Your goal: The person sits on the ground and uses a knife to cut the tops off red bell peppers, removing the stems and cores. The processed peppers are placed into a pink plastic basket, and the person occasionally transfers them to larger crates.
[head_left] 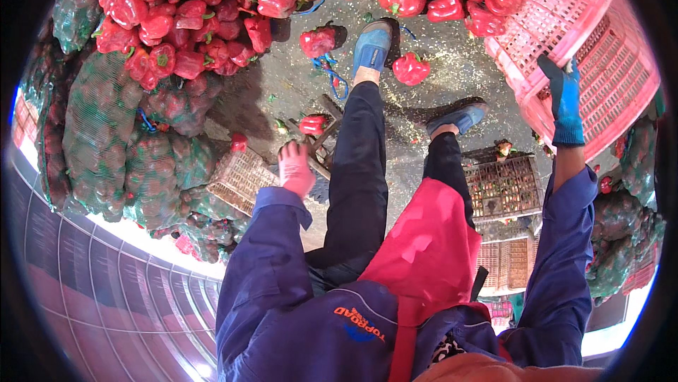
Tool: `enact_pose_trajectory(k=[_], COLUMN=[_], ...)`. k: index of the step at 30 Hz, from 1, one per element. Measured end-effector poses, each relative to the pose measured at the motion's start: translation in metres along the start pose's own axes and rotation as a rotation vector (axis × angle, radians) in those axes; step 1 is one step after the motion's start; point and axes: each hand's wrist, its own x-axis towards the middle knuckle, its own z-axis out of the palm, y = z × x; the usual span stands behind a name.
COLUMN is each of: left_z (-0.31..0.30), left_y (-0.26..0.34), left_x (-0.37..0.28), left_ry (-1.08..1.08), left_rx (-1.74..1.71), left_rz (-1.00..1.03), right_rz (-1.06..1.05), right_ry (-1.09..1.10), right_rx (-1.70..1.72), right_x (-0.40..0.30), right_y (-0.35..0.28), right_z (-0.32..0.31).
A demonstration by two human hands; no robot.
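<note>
My right hand [567, 98], in a blue glove with a dark thumb, grips the edge of a pink plastic crate [556, 16] on the right. That crate is tilted against another pink slatted crate [617, 85]; part of the grip is hidden behind the rim. My left hand [295, 170], in a pink glove, hangs beside my left leg with its fingers apart and nothing in it. A big heap of red bell peppers [206, 11] lies in front of me. Loose red peppers [411, 68] lie on the floor near my shoes.
Green mesh sacks [98, 138] stand full on the left, and more mesh sacks [617, 223] lie at the right. A dirty crate [241, 180] and a small wooden stool [323, 133] are by my left leg. Another crate [500, 186] stands right of my right leg. Blue cord [335, 77] lies on the floor.
</note>
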Motion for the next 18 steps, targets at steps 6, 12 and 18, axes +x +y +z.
enact_pose_trajectory(k=[6, 12, 18], left_z=[0.015, 0.152, 0.237], left_y=[0.015, -0.070, -0.057], left_x=[0.076, 0.201, 0.207], left_ry=[-0.496, -0.487, 0.294], left_rx=[-0.008, -0.814, -2.320], left_rz=[-0.152, -0.851, -1.249], right_rz=[0.007, -0.453, -0.617], right_ry=[0.000, -0.101, -0.058], right_rx=[-0.090, -0.871, -1.162], right_x=[0.006, 0.016, 0.016], right_y=[0.010, 0.035, 0.040], right_z=[-0.009, -0.067, -0.086])
